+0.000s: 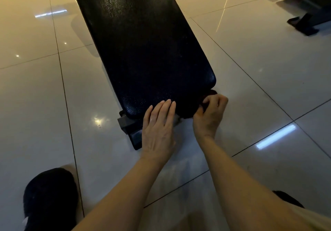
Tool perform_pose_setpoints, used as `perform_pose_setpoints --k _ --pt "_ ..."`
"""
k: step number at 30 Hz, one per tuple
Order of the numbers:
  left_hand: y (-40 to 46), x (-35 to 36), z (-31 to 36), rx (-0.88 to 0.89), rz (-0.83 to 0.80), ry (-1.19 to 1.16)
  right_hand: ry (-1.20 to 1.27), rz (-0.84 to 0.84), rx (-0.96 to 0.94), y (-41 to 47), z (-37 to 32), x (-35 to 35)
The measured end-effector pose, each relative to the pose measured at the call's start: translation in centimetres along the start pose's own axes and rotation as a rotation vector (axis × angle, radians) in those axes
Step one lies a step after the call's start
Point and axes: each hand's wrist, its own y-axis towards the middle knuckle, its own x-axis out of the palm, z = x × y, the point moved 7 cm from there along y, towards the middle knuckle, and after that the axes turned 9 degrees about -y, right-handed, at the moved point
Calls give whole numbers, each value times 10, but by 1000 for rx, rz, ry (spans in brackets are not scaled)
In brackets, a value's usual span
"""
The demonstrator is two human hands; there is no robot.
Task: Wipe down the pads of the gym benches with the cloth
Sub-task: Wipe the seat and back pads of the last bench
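A long black bench pad [143,42] runs from the top of the view down to its near end in the middle. A dark cloth [188,108] lies bunched over the pad's near right corner. My right hand [210,116] grips the cloth there with curled fingers. My left hand [159,127] rests flat with straight fingers on the pad's near edge, just left of the cloth.
The bench's dark metal foot [130,128] sticks out under the near end, on glossy pale floor tiles [259,80]. Another bench's dark frame [308,12] stands at the top right. My black shoe [50,198] is at the bottom left.
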Motion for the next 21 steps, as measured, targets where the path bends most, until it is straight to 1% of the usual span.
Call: perform_pose_setpoints --k 1,2,3,5,6,7,9,11,16,19,21 --pt "5 0 3 13 -3 -12 4 34 -44 -2 -4 -4" --pt "10 1 6 21 -9 -18 8 16 -69 -3 -5 0" --pt "15 3 9 24 -21 -15 17 -41 -57 -2 -4 7" --pt "20 8 13 23 -58 -5 33 -154 62 6 7 20" --pt "21 10 15 16 -69 -1 34 -158 131 11 14 19" --pt "21 12 16 6 -78 1 47 -111 168 14 17 13" --pt "21 12 16 -14 -92 2 96 8 161 12 13 -1" --pt "23 11 16 -23 -84 -1 152 21 177 10 8 -4" --pt "24 10 19 -47 -94 -22 268 -124 404 39 35 10" --pt "26 6 19 -18 -152 -4 275 -199 401 18 23 9" --pt "24 0 19 11 -159 -5 316 -364 356 -21 -4 22"
